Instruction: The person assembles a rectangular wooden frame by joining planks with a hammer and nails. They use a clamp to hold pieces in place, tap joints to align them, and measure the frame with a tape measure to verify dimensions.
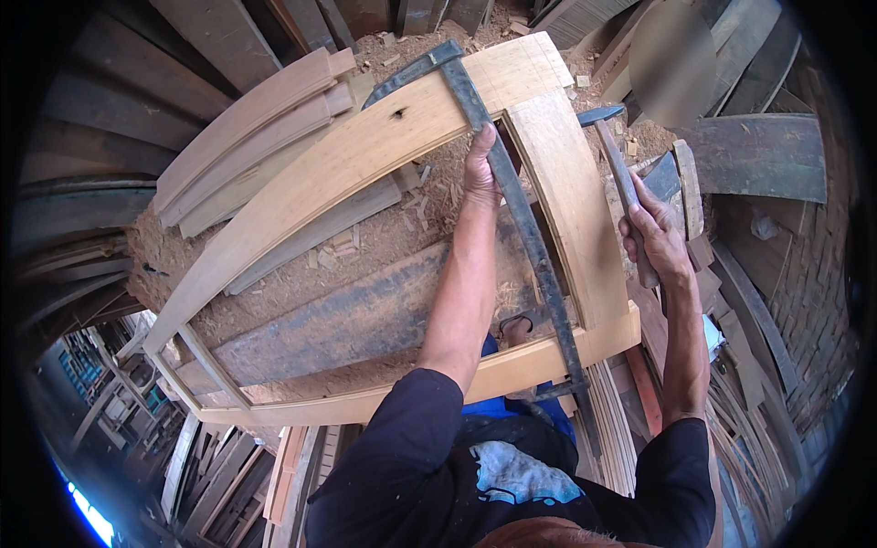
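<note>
A pale wooden frame [315,169] with a curved top rail and a wide end stile lies before me. Across it, near the right end, runs a long dark metal bar clamp [534,242], from the far curved rail to the near straight rail. My left hand [481,169] is wrapped round the clamp's bar just inside the far rail. To the right of the stile, my right hand [656,233] grips a hammer [618,164] by its wooden handle. The hammer's head points away from me, beside the frame's right side and apart from the clamp.
Curved reddish boards [251,119] are stacked beyond the frame on the left. Wood chips and sawdust cover the surface beneath. A dark curved plank [767,155] stands at the right, with more boards leaning all around. A foot [517,331] shows through the frame.
</note>
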The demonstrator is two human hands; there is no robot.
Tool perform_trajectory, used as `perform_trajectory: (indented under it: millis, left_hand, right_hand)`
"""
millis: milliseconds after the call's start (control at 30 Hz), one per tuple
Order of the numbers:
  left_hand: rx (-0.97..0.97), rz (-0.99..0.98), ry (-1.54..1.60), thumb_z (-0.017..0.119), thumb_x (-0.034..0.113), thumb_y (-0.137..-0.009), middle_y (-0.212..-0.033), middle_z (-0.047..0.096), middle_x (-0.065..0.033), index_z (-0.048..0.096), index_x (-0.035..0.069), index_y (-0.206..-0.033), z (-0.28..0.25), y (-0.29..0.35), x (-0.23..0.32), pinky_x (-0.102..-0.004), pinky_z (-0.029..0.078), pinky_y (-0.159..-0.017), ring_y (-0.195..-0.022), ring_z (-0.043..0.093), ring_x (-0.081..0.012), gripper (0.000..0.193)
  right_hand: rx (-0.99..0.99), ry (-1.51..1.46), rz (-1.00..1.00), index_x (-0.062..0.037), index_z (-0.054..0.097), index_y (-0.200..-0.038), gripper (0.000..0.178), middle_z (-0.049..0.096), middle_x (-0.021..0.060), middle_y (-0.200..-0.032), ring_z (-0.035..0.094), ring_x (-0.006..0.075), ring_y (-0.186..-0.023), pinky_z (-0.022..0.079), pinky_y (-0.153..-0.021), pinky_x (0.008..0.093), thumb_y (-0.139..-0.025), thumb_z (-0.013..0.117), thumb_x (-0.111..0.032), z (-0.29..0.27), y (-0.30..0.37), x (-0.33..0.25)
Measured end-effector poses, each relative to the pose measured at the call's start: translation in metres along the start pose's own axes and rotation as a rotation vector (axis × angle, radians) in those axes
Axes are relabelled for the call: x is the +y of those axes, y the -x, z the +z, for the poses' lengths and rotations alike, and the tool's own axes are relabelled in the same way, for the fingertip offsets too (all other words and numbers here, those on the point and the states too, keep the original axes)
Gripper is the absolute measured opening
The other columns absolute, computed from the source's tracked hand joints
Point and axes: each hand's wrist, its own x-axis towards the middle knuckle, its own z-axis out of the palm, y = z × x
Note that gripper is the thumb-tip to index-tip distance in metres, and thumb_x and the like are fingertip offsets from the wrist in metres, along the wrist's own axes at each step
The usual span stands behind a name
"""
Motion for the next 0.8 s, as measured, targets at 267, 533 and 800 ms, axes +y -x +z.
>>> perform_trajectory:
  millis: [267, 533, 800]
  left_hand:
    - [-0.040, -0.045, 0.011, 0.084, 0.040, -0.077, -0.114, 0.068, -0.0160, 0.057, -0.002, -0.124, -0.011, -0.007, 0.001, -0.0379, 0.052, -0.102, -0.110, 0.067, -0.0251, 0.068]
    - [-0.007, -0.011, 0.020, 0.083, 0.039, -0.078, -0.109, 0.069, -0.0134, 0.057, 0.000, -0.123, -0.007, -0.003, -0.002, -0.0350, 0.054, -0.099, -0.104, 0.068, -0.0246, 0.065]
    - [-0.017, -0.024, 0.016, 0.081, 0.037, -0.081, -0.106, 0.070, -0.0132, 0.061, 0.001, -0.117, -0.006, -0.004, 0.002, -0.0359, 0.056, -0.096, -0.101, 0.069, -0.0240, 0.055]
  right_hand:
    - [0.225, -0.281, -0.145, -0.0143, 0.033, -0.158, 0.056, 0.060, 0.0004, -0.079, 0.053, 0.0042, -0.054, 0.047, -0.048, 0.0191, -0.105, 0.051, -0.023, -0.019, -0.020, 0.008]
    - [0.002, 0.034, 0.055, -0.0173, 0.031, -0.159, 0.057, 0.057, -0.0005, -0.077, 0.050, 0.0037, -0.052, 0.043, -0.046, 0.0179, -0.105, 0.050, -0.020, -0.010, 0.001, -0.002]
    - [0.191, -0.067, -0.077, -0.0124, 0.031, -0.158, 0.058, 0.057, -0.0006, -0.080, 0.051, 0.0040, -0.055, 0.046, -0.049, 0.0195, -0.104, 0.050, -0.020, -0.001, -0.009, 0.002]
